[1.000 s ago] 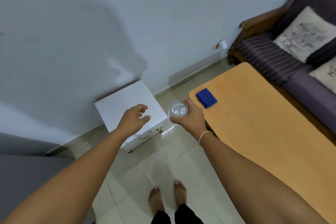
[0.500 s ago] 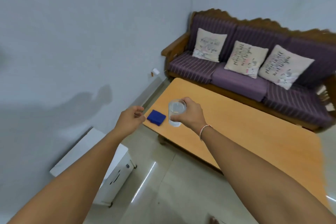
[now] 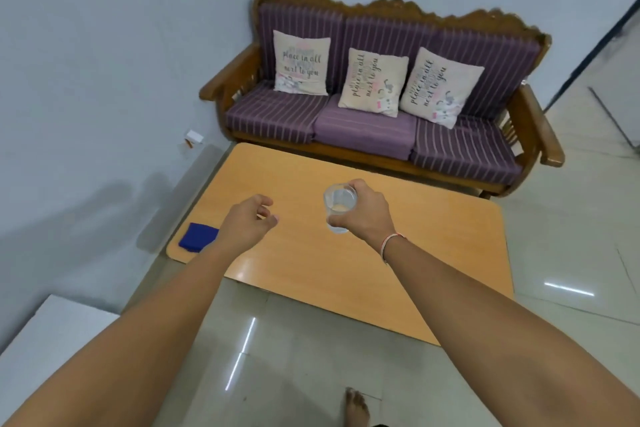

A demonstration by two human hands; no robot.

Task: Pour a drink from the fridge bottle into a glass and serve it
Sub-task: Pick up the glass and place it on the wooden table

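My right hand (image 3: 363,213) grips a clear glass (image 3: 339,204) with a little liquid in it, held upright above the middle of the low wooden table (image 3: 398,253). My left hand (image 3: 247,224) hovers over the table's left part with loosely curled fingers and holds nothing. No bottle is in view.
A folded blue cloth (image 3: 198,236) lies on the table's near left corner. Behind the table stands a purple striped sofa (image 3: 363,128) with three cushions. A white box (image 3: 48,350) sits on the tiled floor at lower left, by the wall.
The view has swung right from the white box to face the table and sofa. Both hands now hang over the tabletop, the right one still holding the glass.
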